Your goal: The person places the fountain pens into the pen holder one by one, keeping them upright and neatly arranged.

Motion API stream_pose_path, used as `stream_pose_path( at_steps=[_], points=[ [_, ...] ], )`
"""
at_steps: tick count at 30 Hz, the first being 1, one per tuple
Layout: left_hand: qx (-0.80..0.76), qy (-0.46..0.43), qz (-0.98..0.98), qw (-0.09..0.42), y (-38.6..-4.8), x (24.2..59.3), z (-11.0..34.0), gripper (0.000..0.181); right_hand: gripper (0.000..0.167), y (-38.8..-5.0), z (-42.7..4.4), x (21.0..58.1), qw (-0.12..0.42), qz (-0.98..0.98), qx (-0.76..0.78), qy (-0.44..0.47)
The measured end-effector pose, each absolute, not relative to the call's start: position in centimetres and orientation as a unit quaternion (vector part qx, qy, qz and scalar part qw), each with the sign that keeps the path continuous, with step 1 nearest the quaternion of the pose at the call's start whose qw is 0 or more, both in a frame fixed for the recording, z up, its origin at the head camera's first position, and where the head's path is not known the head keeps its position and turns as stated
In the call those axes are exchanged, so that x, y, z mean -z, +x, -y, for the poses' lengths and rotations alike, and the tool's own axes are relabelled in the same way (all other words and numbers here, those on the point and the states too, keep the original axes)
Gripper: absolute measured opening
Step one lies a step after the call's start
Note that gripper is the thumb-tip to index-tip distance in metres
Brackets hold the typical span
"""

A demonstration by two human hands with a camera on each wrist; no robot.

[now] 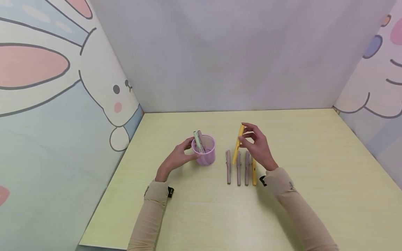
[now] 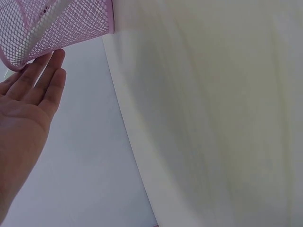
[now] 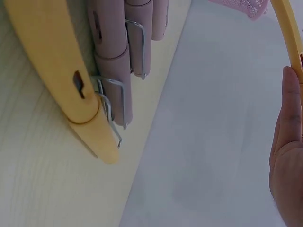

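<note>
Head view: pens (image 1: 246, 171) line pale table (image 1: 204, 216) before grey wall (image 1: 220, 55).

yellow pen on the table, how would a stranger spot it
On the table, find the purple mesh cup. To its right lie three mauve pens in a row. The yellow pen ends that row at the right, its only yellow one.

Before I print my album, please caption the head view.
Right hand holds a yellow pen; left hand holds the pink pen cup.

The mesh cup (image 1: 206, 160) is lilac, the pens (image 1: 236, 153) yellow, mauve and pale green, the sleeves (image 1: 147, 223) beige.
</note>
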State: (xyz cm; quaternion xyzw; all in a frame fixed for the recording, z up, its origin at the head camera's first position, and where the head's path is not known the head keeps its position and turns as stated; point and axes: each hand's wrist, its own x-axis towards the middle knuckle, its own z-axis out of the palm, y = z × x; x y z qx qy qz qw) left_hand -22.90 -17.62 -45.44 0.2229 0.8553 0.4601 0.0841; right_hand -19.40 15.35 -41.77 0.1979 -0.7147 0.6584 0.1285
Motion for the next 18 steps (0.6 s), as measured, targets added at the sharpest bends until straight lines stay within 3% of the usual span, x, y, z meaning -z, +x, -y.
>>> stream_pose_path(
  at_steps=[18],
  points=[
    [-0.464, 0.219, -0.854, 0.085, -22.8, 45.4, 17.7, 0.081, 0.050, -20.2, -13.3, 41.5, 0.157, 0.690, -0.675, 0.211]
  ],
)
